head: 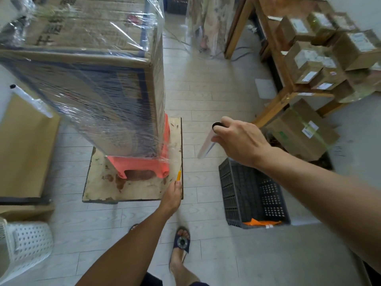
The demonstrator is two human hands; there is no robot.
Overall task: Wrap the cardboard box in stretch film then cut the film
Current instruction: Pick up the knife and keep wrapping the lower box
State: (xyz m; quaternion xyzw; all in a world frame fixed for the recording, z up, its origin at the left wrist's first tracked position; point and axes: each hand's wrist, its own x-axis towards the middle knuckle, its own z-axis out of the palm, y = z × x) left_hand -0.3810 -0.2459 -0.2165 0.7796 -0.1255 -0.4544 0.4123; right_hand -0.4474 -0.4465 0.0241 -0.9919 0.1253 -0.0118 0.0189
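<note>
One tall cardboard box, its sides already covered in stretch film, stands on one orange plastic stool set on one wooden board. The right hand is closed around one film roll held out beside the box, and the left hand grips one yellow-handled cutter low at the box's near corner. A second roll leans at the left, and one black crate sits on the floor.

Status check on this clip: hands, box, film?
Right hand gripping film roll. Left hand holding yellow cutter at film by red stool. Cardboard box wrapped. Nothing in the way.
</note>
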